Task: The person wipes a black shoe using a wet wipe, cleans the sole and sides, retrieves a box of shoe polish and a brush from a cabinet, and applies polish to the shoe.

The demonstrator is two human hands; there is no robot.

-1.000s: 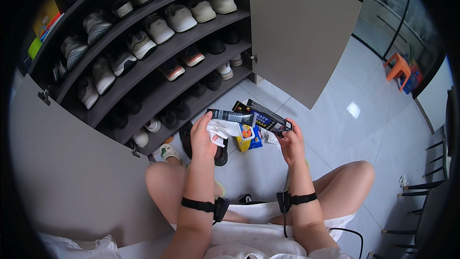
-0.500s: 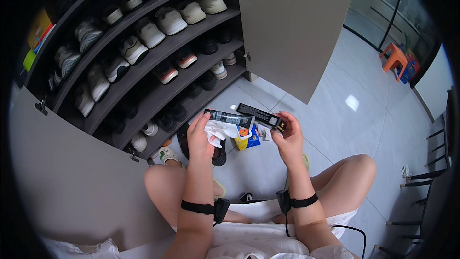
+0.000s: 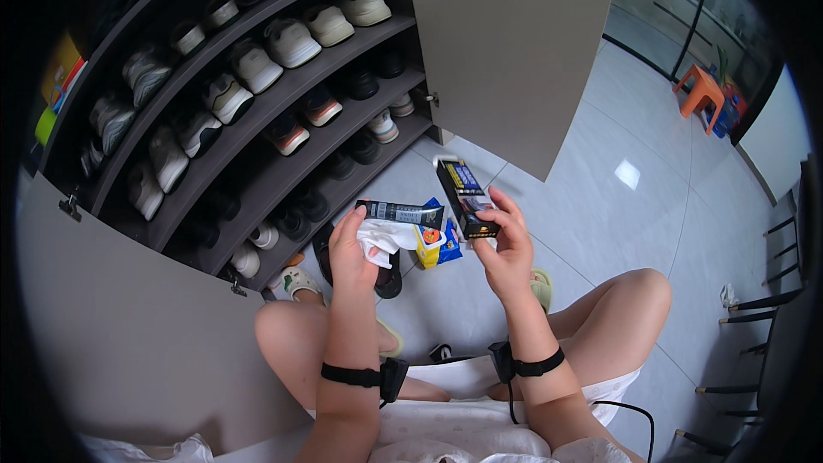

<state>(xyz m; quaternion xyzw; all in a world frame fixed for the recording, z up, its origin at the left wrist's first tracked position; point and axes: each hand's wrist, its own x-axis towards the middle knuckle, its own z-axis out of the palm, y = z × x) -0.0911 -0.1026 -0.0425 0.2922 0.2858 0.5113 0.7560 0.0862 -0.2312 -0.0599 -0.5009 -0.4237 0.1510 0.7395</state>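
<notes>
My left hand (image 3: 348,250) is closed around one end of a black squeeze tube (image 3: 403,213) that lies level, pointing right. A crumpled white wipe (image 3: 382,238) hangs under the tube in the same hand. In my right hand (image 3: 507,257) is a slim black carton (image 3: 465,197), gripped at its lower end and leaning up and to the left. Its upper end looks open, with a pale flap. Below the two hands, a yellow and blue wipes packet (image 3: 439,247) rests on the floor. Dark shoes (image 3: 390,281) sit partly hidden behind my left hand.
A shoe cabinet (image 3: 257,120) with several filled shelves stands at the left, its doors (image 3: 497,43) swung open. An orange stool (image 3: 701,94) is at the far right, and dark chairs (image 3: 771,334) line the right edge. My knees flank the grey tiled floor (image 3: 591,206).
My right hand has turned the carton from nearly level to steeply upright, showing its printed broad face. The tube and wipe stay in my left hand. The view has shifted slightly.
</notes>
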